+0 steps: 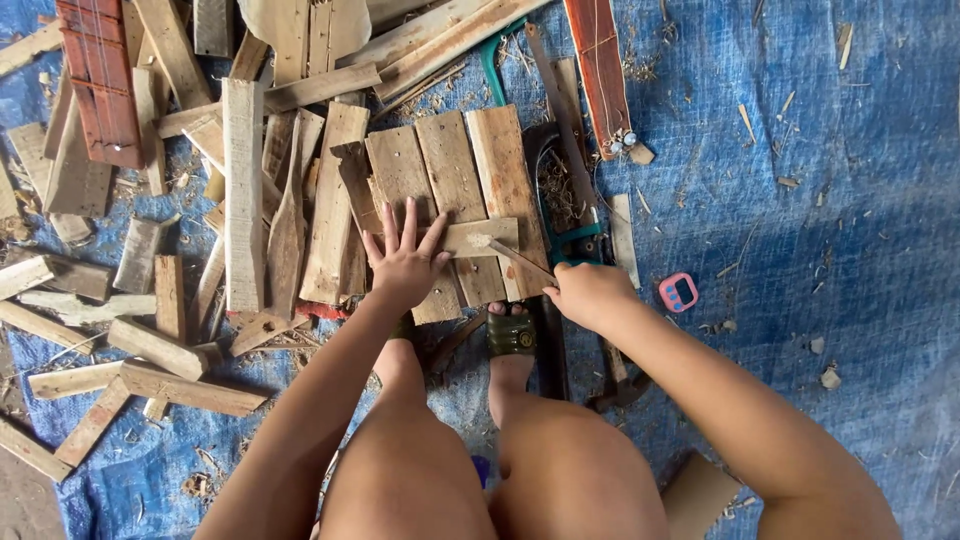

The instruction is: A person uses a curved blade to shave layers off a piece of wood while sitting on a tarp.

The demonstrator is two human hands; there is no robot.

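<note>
My left hand (405,262) lies flat with spread fingers on a small panel of several wooden planks (450,190) joined by a short cross batten (480,238). My right hand (588,293) is closed around a thin stick-like tool (520,259) whose tip touches the cross batten. My knees and a foot in a dark green sandal (511,335) sit just below the panel. Everything rests on a blue tarp (800,200).
A heap of loose wooden offcuts (240,190) covers the left. A teal-framed hand saw (560,200) lies right of the panel, a reddish wooden strip (600,70) above it, a small pink object (678,292) to the right, and a hammer-like tool (620,385) below my right wrist.
</note>
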